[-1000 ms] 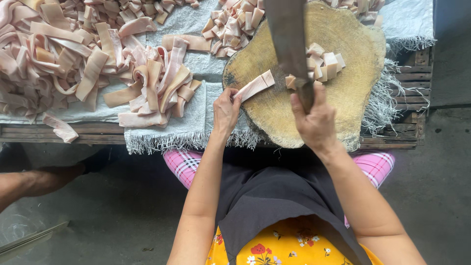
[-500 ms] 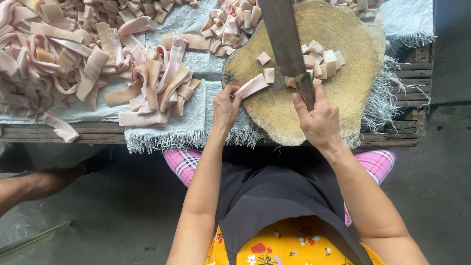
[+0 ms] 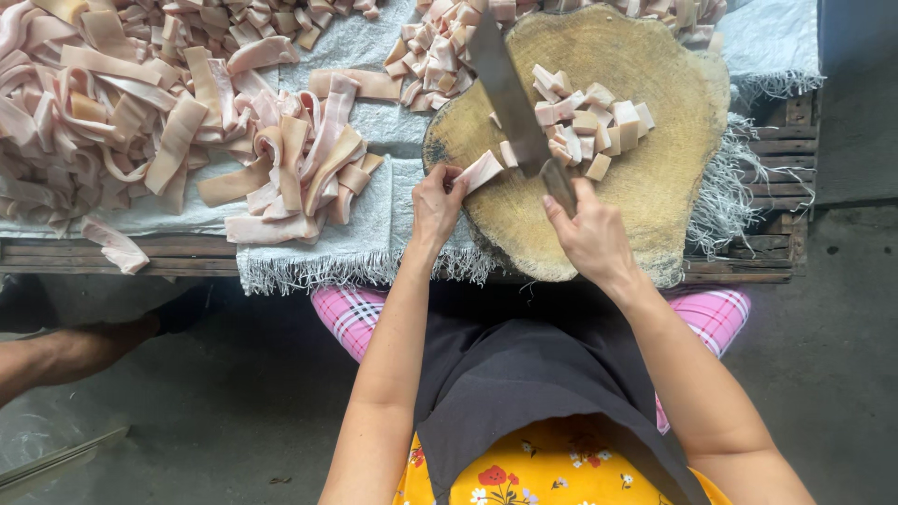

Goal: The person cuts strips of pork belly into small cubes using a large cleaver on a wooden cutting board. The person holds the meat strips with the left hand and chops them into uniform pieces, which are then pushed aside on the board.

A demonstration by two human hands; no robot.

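A cleaver (image 3: 510, 98) is gripped by the right hand (image 3: 589, 234) over a wooden chopping block (image 3: 655, 196), while a pale pork-skin strip (image 3: 481, 171) is pinched near the block's left edge by the left hand (image 3: 436, 201).

Grey concrete floor (image 3: 234, 411) lies below a slatted wooden table (image 3: 776, 243), daylit.

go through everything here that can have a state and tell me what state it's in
left hand: shut on strip, pinning it to the block
right hand: shut on cleaver handle
cleaver: blade at the strip's end
strip: partly cut
cut pieces: heaped on wooden block
long strips: uncut, piled on cloth
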